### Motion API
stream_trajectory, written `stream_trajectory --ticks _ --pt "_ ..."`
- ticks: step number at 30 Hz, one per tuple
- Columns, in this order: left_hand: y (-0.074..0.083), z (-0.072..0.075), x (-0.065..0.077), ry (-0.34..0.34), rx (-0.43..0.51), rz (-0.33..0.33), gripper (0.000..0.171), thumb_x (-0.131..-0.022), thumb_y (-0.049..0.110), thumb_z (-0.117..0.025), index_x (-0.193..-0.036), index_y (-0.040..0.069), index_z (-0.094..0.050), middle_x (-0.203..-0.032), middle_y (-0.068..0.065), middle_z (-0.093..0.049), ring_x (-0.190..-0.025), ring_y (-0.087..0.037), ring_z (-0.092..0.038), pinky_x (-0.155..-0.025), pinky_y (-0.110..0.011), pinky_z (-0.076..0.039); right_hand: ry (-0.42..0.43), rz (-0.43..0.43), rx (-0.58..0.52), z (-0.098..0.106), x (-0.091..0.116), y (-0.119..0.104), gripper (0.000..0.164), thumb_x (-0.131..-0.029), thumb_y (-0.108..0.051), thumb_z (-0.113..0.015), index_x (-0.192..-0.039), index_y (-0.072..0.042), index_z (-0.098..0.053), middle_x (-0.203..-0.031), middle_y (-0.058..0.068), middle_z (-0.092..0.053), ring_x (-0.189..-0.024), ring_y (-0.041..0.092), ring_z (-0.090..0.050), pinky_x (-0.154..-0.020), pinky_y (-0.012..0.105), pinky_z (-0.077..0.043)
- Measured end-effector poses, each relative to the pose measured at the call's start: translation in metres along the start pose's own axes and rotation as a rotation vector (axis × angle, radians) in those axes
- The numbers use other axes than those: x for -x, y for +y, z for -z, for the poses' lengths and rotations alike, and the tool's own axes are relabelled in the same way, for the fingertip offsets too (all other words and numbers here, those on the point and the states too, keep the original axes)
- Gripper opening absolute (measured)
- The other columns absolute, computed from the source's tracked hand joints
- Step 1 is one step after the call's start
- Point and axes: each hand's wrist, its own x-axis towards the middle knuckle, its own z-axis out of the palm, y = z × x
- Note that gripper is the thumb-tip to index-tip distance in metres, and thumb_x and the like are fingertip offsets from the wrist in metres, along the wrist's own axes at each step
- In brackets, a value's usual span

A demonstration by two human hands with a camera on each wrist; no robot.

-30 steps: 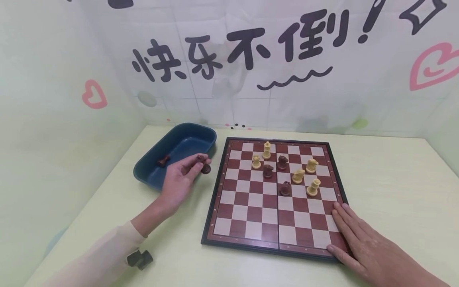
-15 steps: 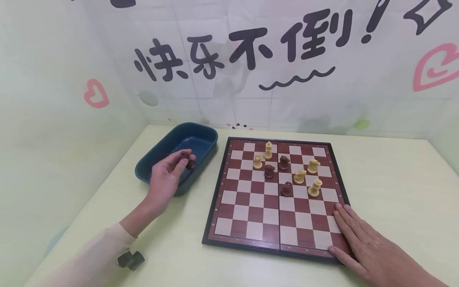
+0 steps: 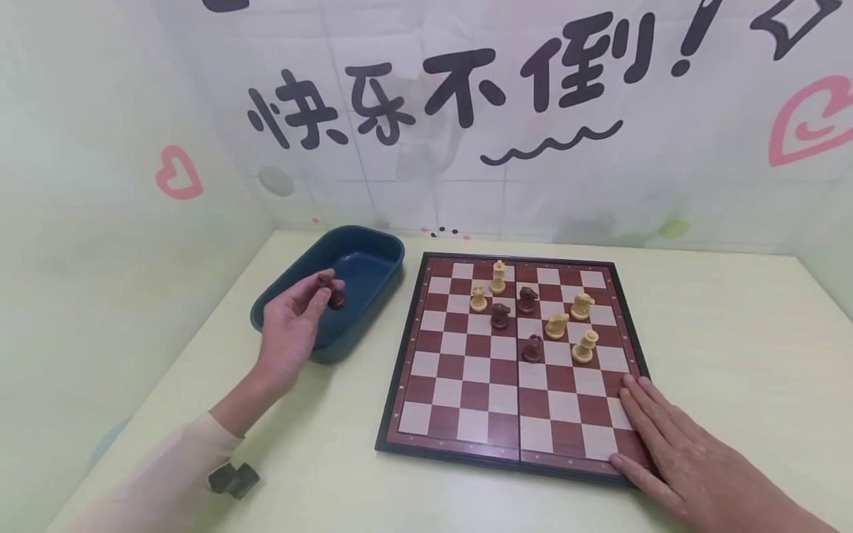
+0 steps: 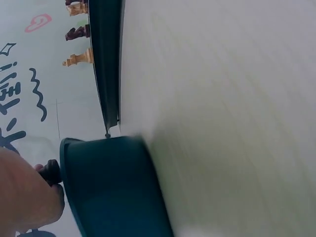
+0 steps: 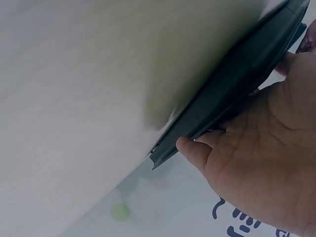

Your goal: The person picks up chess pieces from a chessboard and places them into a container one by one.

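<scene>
In the head view my left hand [image 3: 289, 329] pinches a dark brown chess piece [image 3: 331, 292] between thumb and fingers, above the blue plastic bin [image 3: 356, 333]. The left wrist view shows that chess piece [image 4: 50, 173] by the bin's rim; its exact kind is unclear. My right hand [image 3: 700, 459] rests with extended fingers on the near right corner of the chessboard [image 3: 463, 396]. Toward the board's far half stand dark knights [image 3: 528, 299], another dark piece [image 3: 532, 348], a light king [image 3: 498, 277], light knights [image 3: 556, 325] and other light pieces [image 3: 584, 346].
The bin stands left of the board on a pale table [image 3: 320, 459], with a gap between them. Behind rises a white wall sheet [image 3: 426, 200] with dark lettering. A black object [image 3: 233, 480] is attached at my left sleeve.
My left hand has moved left with the dark chess piece, from the bin's right edge to over the bin. My right hand and the pieces on the board stay put.
</scene>
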Motion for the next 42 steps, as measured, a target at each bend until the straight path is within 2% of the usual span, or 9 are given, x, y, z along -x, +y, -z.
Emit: stream_trajectory --ticks 3,6,9,15,19,22,28,34,42 --pt "0.003 0.004 -0.002 0.009 -0.017 0.013 0.045 -0.106 -0.001 -0.050 -0.150 -0.004 -0.042 -0.136 -0.018 -0.061 -0.121 -0.017 -0.060 -0.105 -0.021 -0.042 0.019 0.021 0.016 0.000 0.000 0.000 0.090 -0.100 -0.060 -0.054 -0.158 0.003 -0.026 -0.164 0.018 -0.022 -0.152 0.014 0.007 -0.109 0.012 0.015" --pt "0.006 0.009 -0.003 0.020 0.012 0.029 0.054 -0.106 -0.002 -0.048 -0.157 0.000 -0.031 -0.150 -0.019 -0.049 -0.140 -0.020 -0.044 -0.109 -0.021 -0.036 0.025 0.022 0.012 0.001 0.000 0.000 0.090 -0.100 -0.060 -0.054 -0.158 0.003 -0.027 -0.164 0.019 -0.024 -0.153 0.016 0.005 -0.109 0.011 0.014" --pt "0.007 0.010 -0.002 0.026 0.056 0.035 0.053 -0.106 -0.004 -0.045 -0.157 -0.001 -0.032 -0.153 -0.019 -0.045 -0.144 -0.023 -0.037 -0.109 -0.021 -0.036 0.011 0.009 0.003 0.000 0.000 0.000 0.090 -0.100 -0.061 -0.053 -0.158 0.003 -0.028 -0.164 0.018 -0.023 -0.153 0.018 0.001 -0.108 0.011 0.015" --pt "0.006 0.009 -0.001 0.011 0.093 0.034 0.049 -0.105 -0.007 -0.045 -0.153 -0.004 -0.037 -0.149 -0.021 -0.047 -0.136 -0.023 -0.045 -0.107 -0.022 -0.041 0.011 0.007 0.005 0.002 -0.001 0.000 0.090 -0.100 -0.061 -0.054 -0.158 0.003 -0.027 -0.164 0.018 -0.022 -0.153 0.019 0.000 -0.108 0.011 0.015" --pt "0.003 0.007 0.000 0.004 0.092 0.012 0.048 -0.104 -0.008 -0.046 -0.151 -0.005 -0.039 -0.146 -0.020 -0.050 -0.132 -0.020 -0.049 -0.105 -0.021 -0.041 0.000 0.002 0.000 0.002 -0.001 0.000 0.090 -0.100 -0.061 -0.053 -0.158 0.003 -0.028 -0.164 0.019 -0.022 -0.153 0.021 -0.003 -0.108 0.011 0.015" --pt "0.000 0.006 0.001 0.019 0.095 -0.013 0.045 -0.103 -0.008 -0.047 -0.148 -0.006 -0.042 -0.142 -0.021 -0.053 -0.130 -0.023 -0.052 -0.104 -0.020 -0.042 0.004 0.006 0.004 0.001 -0.001 0.000 0.090 -0.100 -0.061 -0.053 -0.158 0.003 -0.027 -0.165 0.018 -0.021 -0.153 0.020 -0.001 -0.108 0.011 0.015" --pt "-0.002 0.002 -0.001 0.040 0.116 -0.043 0.037 -0.102 -0.008 -0.049 -0.139 -0.005 -0.051 -0.128 -0.016 -0.062 -0.120 -0.022 -0.058 -0.098 -0.021 -0.048 0.065 0.031 0.018 0.000 0.000 -0.001 0.090 -0.099 -0.058 -0.057 -0.158 0.002 -0.026 -0.165 0.017 -0.021 -0.152 0.012 0.004 -0.110 0.012 0.012" --pt "-0.001 -0.002 -0.003 0.071 0.187 -0.046 0.029 -0.101 -0.007 -0.052 -0.129 -0.002 -0.059 -0.121 -0.016 -0.065 -0.112 -0.019 -0.062 -0.094 -0.022 -0.051 0.035 0.023 0.019 0.002 0.000 -0.001 0.089 -0.099 -0.059 -0.056 -0.157 0.004 -0.029 -0.164 0.019 -0.024 -0.153 0.021 -0.005 -0.109 0.011 0.014" --pt "0.002 -0.016 -0.003 0.025 0.213 -0.101 0.030 -0.101 -0.005 -0.053 -0.128 -0.014 -0.058 -0.114 -0.008 -0.072 -0.110 -0.019 -0.066 -0.095 -0.028 -0.052 0.061 0.018 -0.001 0.003 0.000 -0.002 0.089 -0.099 -0.058 -0.058 -0.158 0.001 -0.029 -0.165 0.017 -0.022 -0.153 0.017 -0.004 -0.109 0.010 0.011"
